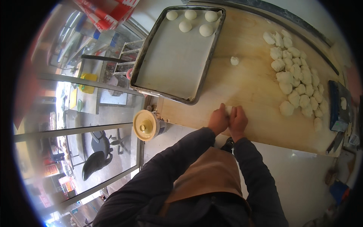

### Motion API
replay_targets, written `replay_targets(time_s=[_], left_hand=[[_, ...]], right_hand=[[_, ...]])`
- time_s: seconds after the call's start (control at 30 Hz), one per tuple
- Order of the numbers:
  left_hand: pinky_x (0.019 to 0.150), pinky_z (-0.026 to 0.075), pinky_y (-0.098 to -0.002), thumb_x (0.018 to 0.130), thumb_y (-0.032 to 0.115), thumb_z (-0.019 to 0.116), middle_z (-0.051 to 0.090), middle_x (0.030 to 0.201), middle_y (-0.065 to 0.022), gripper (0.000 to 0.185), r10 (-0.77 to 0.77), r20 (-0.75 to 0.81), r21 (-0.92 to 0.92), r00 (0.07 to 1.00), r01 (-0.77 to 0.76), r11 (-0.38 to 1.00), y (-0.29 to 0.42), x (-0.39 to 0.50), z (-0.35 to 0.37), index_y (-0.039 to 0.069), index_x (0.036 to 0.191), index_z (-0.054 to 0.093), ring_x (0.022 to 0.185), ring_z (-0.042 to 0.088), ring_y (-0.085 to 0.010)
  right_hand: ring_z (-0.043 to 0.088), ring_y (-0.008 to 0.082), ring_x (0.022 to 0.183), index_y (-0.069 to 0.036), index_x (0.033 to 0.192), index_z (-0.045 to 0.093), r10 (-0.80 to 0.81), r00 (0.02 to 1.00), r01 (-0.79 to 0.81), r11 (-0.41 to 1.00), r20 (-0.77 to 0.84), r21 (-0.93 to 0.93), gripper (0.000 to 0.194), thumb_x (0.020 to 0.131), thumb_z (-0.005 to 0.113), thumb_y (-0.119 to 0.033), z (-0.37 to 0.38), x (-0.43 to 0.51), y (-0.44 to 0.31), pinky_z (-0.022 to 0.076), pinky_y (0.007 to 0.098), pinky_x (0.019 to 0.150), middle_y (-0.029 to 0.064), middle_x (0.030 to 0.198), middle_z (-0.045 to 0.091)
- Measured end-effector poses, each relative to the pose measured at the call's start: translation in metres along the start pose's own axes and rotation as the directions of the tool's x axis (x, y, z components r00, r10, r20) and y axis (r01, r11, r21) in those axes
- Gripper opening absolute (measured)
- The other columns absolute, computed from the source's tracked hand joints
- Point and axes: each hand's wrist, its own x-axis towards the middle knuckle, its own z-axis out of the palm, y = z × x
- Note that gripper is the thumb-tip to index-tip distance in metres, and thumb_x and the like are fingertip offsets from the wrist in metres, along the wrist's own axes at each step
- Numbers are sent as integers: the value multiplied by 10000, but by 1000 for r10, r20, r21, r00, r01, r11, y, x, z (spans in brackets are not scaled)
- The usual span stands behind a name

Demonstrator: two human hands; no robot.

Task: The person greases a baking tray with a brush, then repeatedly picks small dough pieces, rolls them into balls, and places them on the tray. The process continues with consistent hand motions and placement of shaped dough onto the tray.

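Near the front edge of the wooden worktop (255, 124), my left hand (219, 119) and my right hand (238, 120) are close together, both on a pale piece of dough (229, 109) that shows between their fingers. Most of that piece is hidden by the hands. A small lump of dough (234, 60) lies by itself farther back on the wood. To the left, a dark-rimmed baking tray (170, 62) lined with paper holds several smooth dough balls (185, 26) at its far end. Many rough dough pieces (295, 71) lie in a group on the right.
A digital scale (340, 106) with a bit of dough on it stands at the right end, a dark-bladed tool (336, 142) beside it. Below the tray's near corner is a lidded bucket (145, 125). Glass panes in metal frames (85, 129) are on the left.
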Motion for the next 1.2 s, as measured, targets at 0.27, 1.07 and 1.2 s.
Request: replay_targets(time_s=[0.27,1.07,1.2], left_hand=[[745,526,-535,825,263,700,662,883,-257,418,237,-77,307,968,-203,930,9,11,-12,12,1113,529,852,656,-463],[714,523,-561,844,225,688,672,821,-313,445,148,-41,240,988,-134,961,-13,-4,-37,-36,1138,480,799,661,-491],[692,501,-599,851,153,631,668,799,-306,349,97,-24,164,995,-92,982,-8,-22,-36,-28,1108,478,767,655,-506]], right_hand=[[631,376,742,-85,832,564,-181,983,185,954,36,-235,211,971,596,-241,7,20,2,503,504,627,143,868,633],[616,385,699,-102,838,569,-293,944,313,941,150,-132,191,947,623,-250,30,16,-18,501,489,581,131,836,608],[608,402,718,-89,825,539,-172,983,172,985,67,1,219,964,596,-249,26,-4,-24,484,508,591,157,807,578]])
